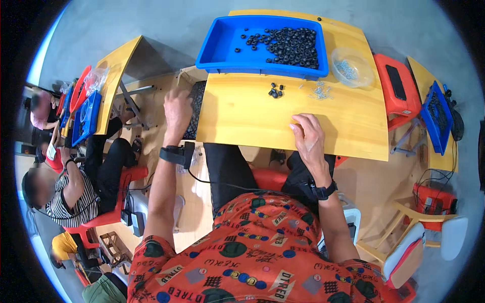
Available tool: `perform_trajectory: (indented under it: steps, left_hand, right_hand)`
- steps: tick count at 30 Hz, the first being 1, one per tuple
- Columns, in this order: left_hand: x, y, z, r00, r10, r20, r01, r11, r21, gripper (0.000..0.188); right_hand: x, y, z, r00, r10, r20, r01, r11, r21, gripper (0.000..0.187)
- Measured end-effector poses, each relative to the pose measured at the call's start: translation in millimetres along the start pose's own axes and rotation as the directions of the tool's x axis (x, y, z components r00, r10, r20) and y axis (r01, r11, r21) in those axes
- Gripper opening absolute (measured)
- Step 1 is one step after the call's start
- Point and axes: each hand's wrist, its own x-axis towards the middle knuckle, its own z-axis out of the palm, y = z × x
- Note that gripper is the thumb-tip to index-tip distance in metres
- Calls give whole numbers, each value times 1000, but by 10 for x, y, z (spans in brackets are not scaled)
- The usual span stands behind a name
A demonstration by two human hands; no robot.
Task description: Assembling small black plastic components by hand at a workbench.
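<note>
Your right hand point(309, 137) rests flat, empty, on the bench point(348, 126); your left hand point(177, 111) dips into a box point(194, 108), grip unclear. Careless sweeps could scatter the loose rings point(275, 92).

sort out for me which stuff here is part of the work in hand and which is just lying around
In use:
- cardboard box of black parts, under the left hand
- yellow wooden table, under the right hand
- small black rubber rings
- little metal screws

Lying about:
- orange plastic stool
- white chair
</note>
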Motion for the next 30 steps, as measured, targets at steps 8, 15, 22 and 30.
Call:
perform_trajectory:
  steps: [8,15,22,30]
  left_hand:
    - [1269,826,-178,936,-66,345,271,760,-591,42]
    - [2006,740,951,873,0,487,30,998,-54,76]
    - [2075,1000,1134,704,56,708,289,888,-358,89]
    - [1885,1706,886,697,118,708,238,893,-383,90]
  right_hand:
    - [-21,93,-132,999,8,-31,-10,998,-61,17]
    - [-49,101,-67,994,42,-99,-44,999,-19,12]
    - [-18,93,-68,995,-2,-99,0,1000,-21,8]
    - [-17,114,-61,993,-44,-111,39,998,-43,7]
